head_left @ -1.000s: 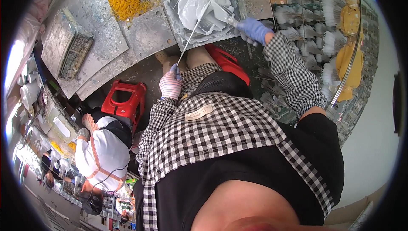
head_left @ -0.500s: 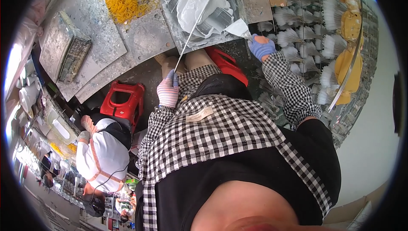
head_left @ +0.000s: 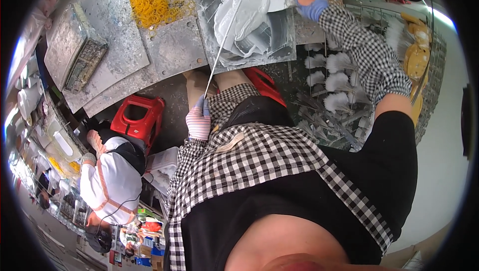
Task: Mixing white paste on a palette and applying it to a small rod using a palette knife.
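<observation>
My left hand (head_left: 198, 122), in a striped glove with bluish fingertips, is closed around the lower end of a long thin rod (head_left: 217, 57). The rod's upper part looks white and lies over a mound of white paste (head_left: 253, 19). That paste is spread on a square, smeared plate (head_left: 277, 54) at the table's near edge. In a blue glove, my right hand (head_left: 312, 7) grips a scraper (head_left: 278, 1) beyond the mound's right side. White paste coats its broad blade, which touches the mound's upper right edge.
Yellow rubber bands (head_left: 152, 1) lie heaped left of the plate. A crusted block (head_left: 75, 46) rests on the table's left. White bristly tufts (head_left: 339, 64) hang on racks at right. A red stool (head_left: 137, 116) and another person (head_left: 112, 181) are at left.
My right hand has moved up and away with the scraper, from the plate's near right corner to the paste's far right side. My left hand still holds the rod in nearly the same place.
</observation>
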A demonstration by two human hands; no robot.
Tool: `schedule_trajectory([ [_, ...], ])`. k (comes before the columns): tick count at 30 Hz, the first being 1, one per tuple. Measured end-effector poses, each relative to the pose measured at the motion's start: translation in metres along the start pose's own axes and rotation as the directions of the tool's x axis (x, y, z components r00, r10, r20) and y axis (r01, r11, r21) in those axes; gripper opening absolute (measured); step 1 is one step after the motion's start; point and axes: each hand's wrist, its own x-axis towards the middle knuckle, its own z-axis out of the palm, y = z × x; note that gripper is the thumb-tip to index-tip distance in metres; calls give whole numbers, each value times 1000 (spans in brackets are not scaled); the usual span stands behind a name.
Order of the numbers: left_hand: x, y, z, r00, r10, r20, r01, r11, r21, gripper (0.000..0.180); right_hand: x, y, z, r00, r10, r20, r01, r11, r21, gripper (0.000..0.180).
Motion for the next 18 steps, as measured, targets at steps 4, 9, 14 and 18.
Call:
schedule_trajectory([
  [4, -8, -2, 9, 997, -38, -68, 33, 997, -72, 24, 48, 11, -50, 978, -199, -68, 163, 920, -356, 24],
  [9, -15, 0, 20, 977, -189, -98, 171, 971, -169, 24, 126, -10, -69, 840, -512, -183, 401, 811, -427, 13],
  [14, -11, -6, 35, 967, -237, -90, 209, 946, -247, 25, 141, -63, -91, 536, -735, -416, 519, 675, -524, 12],
  [18, -3, -12, 42, 982, -187, -41, 173, 959, -223, 24, 119, -70, -38, 680, -519, -519, 355, 851, -386, 14],
])
